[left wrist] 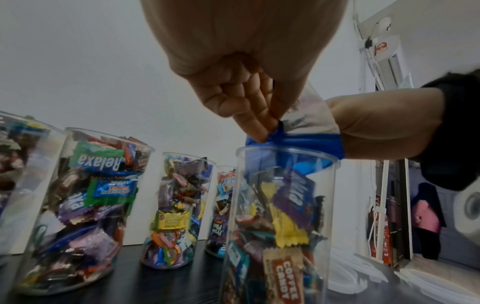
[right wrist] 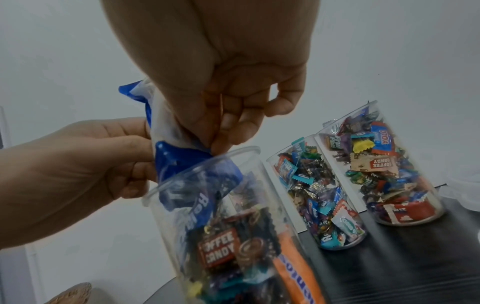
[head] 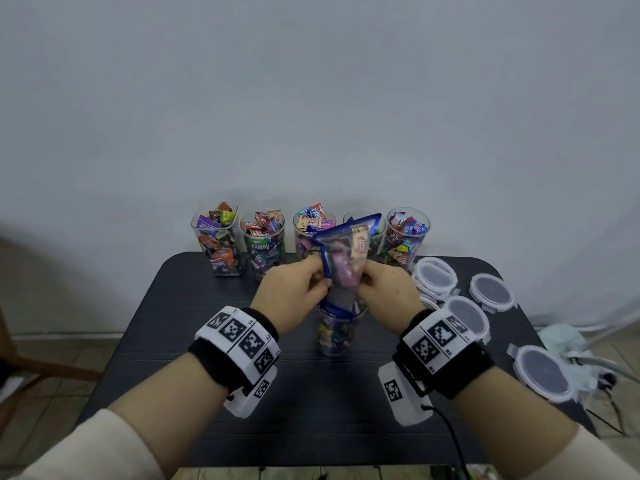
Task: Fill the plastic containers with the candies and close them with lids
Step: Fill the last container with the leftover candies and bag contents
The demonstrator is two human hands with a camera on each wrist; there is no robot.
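Upending bag into container; wrappers read "Coffee Candy", possibly "Relaxa".

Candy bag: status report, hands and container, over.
Left hand and right hand pinch upturned candy bag, mouth in front container. Container part filled. Lids off, right side. Nothing blocking.

In the head view the upturned candy bag hides most of the fourth container in the row behind it, and the two hands cover the bag's lower part and the rim of the container beneath it. The lid right of that container is mostly behind the right wrist band. In both wrist views that container's base is cut off by the bottom edge
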